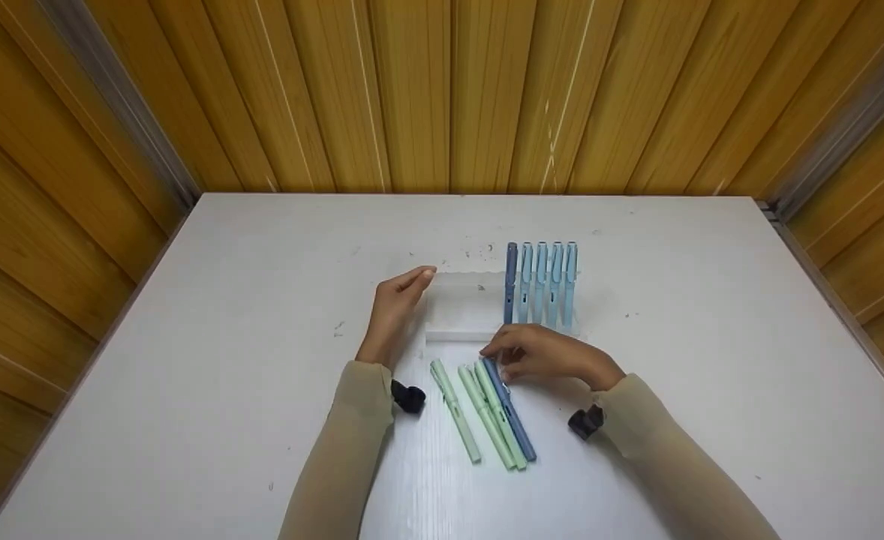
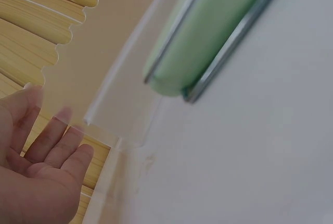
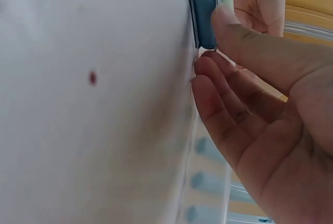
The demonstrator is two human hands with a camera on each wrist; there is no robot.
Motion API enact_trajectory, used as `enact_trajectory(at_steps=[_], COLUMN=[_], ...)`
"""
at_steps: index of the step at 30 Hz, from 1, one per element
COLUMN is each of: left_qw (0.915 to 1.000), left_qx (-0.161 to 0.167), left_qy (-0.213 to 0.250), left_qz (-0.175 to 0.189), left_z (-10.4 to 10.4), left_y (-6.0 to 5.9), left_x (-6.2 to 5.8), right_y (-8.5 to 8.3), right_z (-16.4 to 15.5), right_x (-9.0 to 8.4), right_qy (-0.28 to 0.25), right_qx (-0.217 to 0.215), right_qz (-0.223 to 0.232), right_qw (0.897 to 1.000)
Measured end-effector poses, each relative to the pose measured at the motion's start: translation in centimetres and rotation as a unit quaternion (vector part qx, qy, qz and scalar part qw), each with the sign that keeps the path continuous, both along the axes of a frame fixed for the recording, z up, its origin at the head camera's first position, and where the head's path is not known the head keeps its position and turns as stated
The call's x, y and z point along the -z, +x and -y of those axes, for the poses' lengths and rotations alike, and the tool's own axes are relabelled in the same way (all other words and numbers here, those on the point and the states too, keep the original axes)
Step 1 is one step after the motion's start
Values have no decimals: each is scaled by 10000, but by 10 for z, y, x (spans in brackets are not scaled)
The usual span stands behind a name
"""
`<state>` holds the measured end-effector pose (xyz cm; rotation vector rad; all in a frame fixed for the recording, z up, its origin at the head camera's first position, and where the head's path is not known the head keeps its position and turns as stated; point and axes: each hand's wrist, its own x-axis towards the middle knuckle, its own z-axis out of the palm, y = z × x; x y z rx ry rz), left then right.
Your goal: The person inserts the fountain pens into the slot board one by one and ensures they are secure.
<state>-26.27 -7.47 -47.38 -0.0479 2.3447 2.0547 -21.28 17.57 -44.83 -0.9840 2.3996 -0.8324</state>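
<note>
My left hand [image 1: 397, 307] pinches the upper left corner of a clear pen stand [image 1: 457, 337]; its scalloped back panel [image 2: 99, 47] shows in the left wrist view. At the cap end of a dark blue pen [image 1: 515, 420] lying on the table is my right hand [image 1: 547, 352]. Its thumb and fingertips pinch around that end, beside the metal clip, in the right wrist view. Three light green pens [image 1: 455, 412] lie to the left of this pen, two of them close against it.
Several light blue pens [image 1: 555, 274] and one dark blue pen [image 1: 510, 281] lean in a row in the stand's right part. The white table [image 1: 262, 420] reaches back to wood-patterned panels [image 1: 412, 97]. A black wrist camera [image 1: 410, 397] sits at each cuff.
</note>
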Motion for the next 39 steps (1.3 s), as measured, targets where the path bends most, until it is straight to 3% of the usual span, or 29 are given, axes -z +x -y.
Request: enact_trajectory(at_steps=[11,21,31,39], left_qw=[9999,9999,9998,9999], left_qx=[-89,-76,77,76], left_qy=[-18,-66,140,124], left_qz=[100,25,-83,-74], left_z=[-1,0,0,1], left_y=[-1,-1,0,0], left_x=[1,1,0,0], right_y=[2,1,-2,-4], right_z=[-1,0,-6,-11], right_x=[-1,1,-1,1], right_qy=[396,245,267,107], right_qx=[-85,-43,-484,-374], right_qz=[72,129,98,313], right_qw=[9992,9996,9984,9988])
